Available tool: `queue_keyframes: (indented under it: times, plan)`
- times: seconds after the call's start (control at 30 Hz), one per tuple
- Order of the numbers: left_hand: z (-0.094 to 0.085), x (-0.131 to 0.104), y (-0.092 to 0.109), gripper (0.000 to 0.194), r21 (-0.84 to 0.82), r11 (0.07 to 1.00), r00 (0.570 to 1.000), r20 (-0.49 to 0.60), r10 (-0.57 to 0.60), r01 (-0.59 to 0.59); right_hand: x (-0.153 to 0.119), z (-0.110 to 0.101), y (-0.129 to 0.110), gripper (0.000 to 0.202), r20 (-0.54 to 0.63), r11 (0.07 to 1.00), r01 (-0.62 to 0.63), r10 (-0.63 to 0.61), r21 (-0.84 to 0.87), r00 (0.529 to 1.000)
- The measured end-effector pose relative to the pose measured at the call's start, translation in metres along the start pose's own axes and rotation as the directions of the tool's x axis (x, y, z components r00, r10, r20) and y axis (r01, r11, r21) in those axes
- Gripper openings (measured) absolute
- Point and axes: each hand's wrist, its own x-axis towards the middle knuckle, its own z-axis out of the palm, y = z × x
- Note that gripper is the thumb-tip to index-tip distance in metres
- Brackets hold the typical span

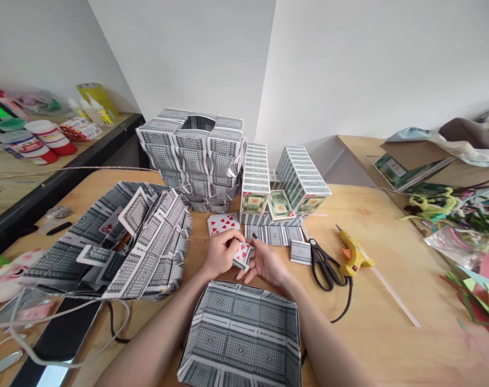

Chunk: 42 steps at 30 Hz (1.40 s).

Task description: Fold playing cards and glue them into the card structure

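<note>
Above an open box made of playing cards (244,328), my left hand (221,252) pinches a folded playing card (242,255) with red hearts. Beside it my right hand (268,263), palm up with fingers partly curled, touches the card's right edge; a small dark object shows at its thumb. A loose hearts card (223,222) lies just beyond my hands. Farther right are a strip of joined cards (273,235), a card piece (300,251), black scissors (326,269) and a yellow glue gun (355,257) with a glue stick.
A tall card-woven box (196,156) stands behind, next to stacked card packs (254,183). An open card bag (147,242) holding loose cards is at left, near white cables (34,360). Coloured scraps (480,290) lie far right; paint jars (50,137) stand far left.
</note>
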Motion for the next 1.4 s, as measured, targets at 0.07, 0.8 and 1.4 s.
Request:
queue_keyframes:
  times: [0.07,0.8,1.4]
  plan:
    - [-0.001,0.0,0.002,0.018,-0.014,1.0,0.999,0.032,0.01,-0.01,0.0,-0.001,0.002,0.03,0.012,0.999,-0.032,0.032,-0.021,0.999]
    - [0.005,0.006,-0.004,0.028,0.131,0.991,0.995,0.098,0.014,-0.027,0.003,0.005,0.001,0.026,-0.139,0.96,0.203,-0.232,-0.195,0.963]
    - [0.008,0.001,-0.008,0.02,0.326,0.913,0.97,0.086,0.23,-0.245,0.001,0.007,-0.001,0.019,-0.184,0.912,0.154,-0.237,-0.379,0.954]
